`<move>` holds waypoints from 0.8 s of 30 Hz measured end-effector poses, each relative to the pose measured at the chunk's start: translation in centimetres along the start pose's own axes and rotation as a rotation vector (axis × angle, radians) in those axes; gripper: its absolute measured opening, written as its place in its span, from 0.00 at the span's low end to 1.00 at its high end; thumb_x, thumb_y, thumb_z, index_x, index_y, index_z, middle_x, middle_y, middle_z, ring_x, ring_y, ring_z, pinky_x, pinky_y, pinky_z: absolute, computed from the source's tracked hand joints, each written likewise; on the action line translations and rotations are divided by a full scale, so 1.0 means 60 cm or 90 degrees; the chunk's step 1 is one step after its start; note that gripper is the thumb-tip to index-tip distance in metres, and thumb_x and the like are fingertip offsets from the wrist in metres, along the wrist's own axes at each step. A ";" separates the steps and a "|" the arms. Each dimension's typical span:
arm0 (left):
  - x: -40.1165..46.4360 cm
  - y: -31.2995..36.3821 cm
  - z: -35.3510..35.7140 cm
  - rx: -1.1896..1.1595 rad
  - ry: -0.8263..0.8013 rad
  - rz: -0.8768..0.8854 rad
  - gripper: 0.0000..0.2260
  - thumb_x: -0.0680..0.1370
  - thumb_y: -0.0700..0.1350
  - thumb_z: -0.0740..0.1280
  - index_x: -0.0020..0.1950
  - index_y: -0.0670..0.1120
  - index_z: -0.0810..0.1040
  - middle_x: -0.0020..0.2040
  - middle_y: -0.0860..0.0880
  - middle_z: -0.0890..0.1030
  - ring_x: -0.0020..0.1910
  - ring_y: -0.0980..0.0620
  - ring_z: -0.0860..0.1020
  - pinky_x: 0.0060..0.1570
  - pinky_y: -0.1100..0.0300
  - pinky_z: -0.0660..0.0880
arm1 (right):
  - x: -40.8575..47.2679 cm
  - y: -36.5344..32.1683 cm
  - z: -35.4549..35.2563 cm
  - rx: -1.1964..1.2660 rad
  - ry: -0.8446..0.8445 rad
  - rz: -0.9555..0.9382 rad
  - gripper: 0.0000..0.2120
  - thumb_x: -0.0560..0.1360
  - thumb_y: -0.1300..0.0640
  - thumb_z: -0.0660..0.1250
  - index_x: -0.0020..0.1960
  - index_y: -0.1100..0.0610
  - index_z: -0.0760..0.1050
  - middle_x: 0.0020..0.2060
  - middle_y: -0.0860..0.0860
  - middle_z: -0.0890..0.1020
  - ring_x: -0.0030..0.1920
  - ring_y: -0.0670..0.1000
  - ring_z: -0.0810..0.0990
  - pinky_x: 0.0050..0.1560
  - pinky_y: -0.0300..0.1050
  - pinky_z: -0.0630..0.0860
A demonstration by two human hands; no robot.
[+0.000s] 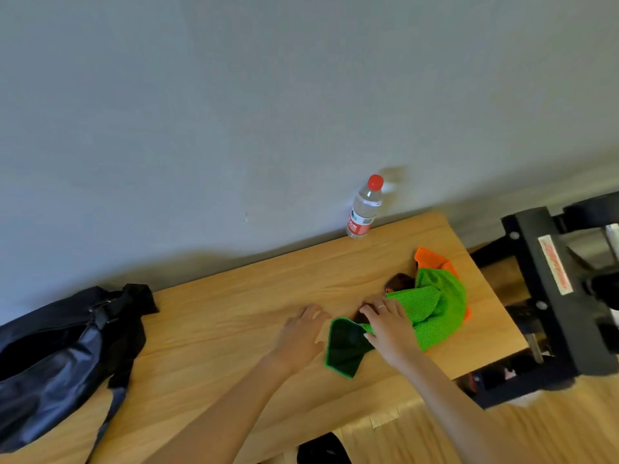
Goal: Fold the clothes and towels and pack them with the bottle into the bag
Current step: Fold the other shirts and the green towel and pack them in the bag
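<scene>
— Right hand (390,324) laid on the green mesh cloth (432,309), fingers curled over its near fold; looks like a light hold, not a firm pinch.
— And the left hand (303,333)?
— Flat on the table (234,313) just beside the cloth's dark-lined corner (345,346), fingers straight, holding nothing.
— Underneath the grip?
— Orange cloth (432,259) and something dark brown (400,283), bunched together. Could drag along if pulled one-handed, spoiling the fold.
— Further out?
— Bottle (364,209) upright beyond the pile, by the wall; may topple if a swung cloth catches it. Black bag (50,356) well off past the left hand, mouth seemingly slack; might need holding open.
</scene>
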State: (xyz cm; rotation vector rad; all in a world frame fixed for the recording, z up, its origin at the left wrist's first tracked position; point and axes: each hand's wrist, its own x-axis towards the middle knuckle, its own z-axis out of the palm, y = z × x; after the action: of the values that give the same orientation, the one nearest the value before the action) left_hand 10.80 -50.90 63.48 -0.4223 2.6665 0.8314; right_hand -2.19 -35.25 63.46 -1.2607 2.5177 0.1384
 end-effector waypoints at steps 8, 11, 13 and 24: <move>0.079 0.054 0.074 -0.005 -0.128 -0.036 0.19 0.76 0.43 0.67 0.67 0.46 0.69 0.77 0.48 0.53 0.75 0.47 0.51 0.69 0.48 0.62 | -0.008 0.093 0.041 -0.024 -0.045 0.048 0.25 0.73 0.61 0.69 0.69 0.56 0.67 0.73 0.58 0.62 0.75 0.58 0.53 0.75 0.56 0.46; 0.093 0.059 0.080 0.025 -0.171 -0.034 0.21 0.76 0.43 0.68 0.68 0.45 0.69 0.78 0.50 0.50 0.76 0.47 0.47 0.70 0.45 0.59 | 0.002 0.105 0.042 -0.006 -0.039 0.058 0.19 0.66 0.62 0.75 0.57 0.58 0.78 0.61 0.58 0.76 0.68 0.60 0.69 0.71 0.59 0.59; 0.101 0.064 0.079 0.048 -0.179 -0.035 0.25 0.76 0.44 0.67 0.71 0.45 0.65 0.77 0.50 0.54 0.75 0.47 0.50 0.68 0.44 0.60 | 0.008 0.109 0.039 -0.005 -0.002 0.048 0.19 0.56 0.61 0.81 0.45 0.57 0.81 0.48 0.54 0.82 0.55 0.57 0.79 0.61 0.58 0.72; 0.070 0.063 -0.007 -0.098 0.134 0.067 0.18 0.77 0.41 0.66 0.67 0.48 0.72 0.64 0.54 0.69 0.64 0.57 0.65 0.67 0.57 0.64 | 0.030 0.062 -0.018 0.180 -0.060 -0.006 0.24 0.75 0.44 0.65 0.65 0.55 0.68 0.60 0.52 0.74 0.69 0.56 0.64 0.70 0.51 0.58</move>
State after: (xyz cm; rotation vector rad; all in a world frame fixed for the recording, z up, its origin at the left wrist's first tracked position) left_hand 5.51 -48.94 64.05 -0.4313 2.8492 1.0832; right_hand -6.43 -34.61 63.67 -1.1245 2.3505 -0.1527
